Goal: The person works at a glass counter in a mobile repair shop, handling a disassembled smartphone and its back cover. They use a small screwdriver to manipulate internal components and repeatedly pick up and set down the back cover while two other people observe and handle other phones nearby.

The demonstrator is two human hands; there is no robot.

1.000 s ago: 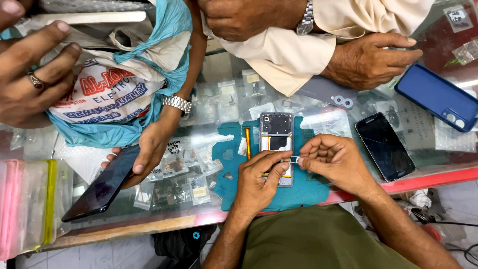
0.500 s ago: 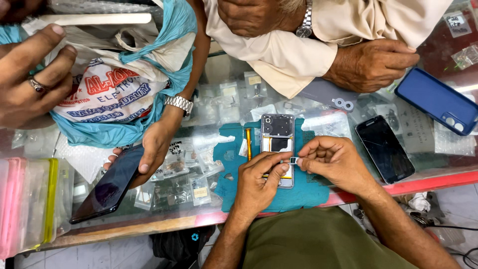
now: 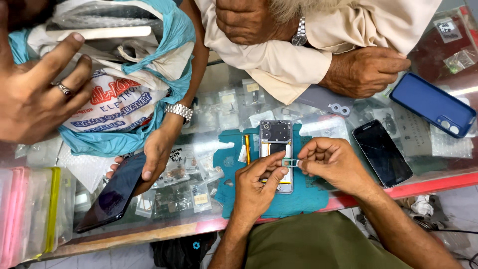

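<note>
My left hand and my right hand meet over a teal work mat on a glass counter. Together they pinch a small metal card tray between thumbs and fingertips. Just under and behind them lies an opened phone with its back cover off, showing its insides. A thin orange tool lies on the mat to the left of the phone.
A co-worker's hand with a wristwatch holds a dark phone at the left. Another person's arms rest across the counter's far side. A black phone, a blue phone case and a plastic bag lie around.
My hands stay together over the open phone, working the small tray. The co-worker's hand has tilted the dark phone slightly.
</note>
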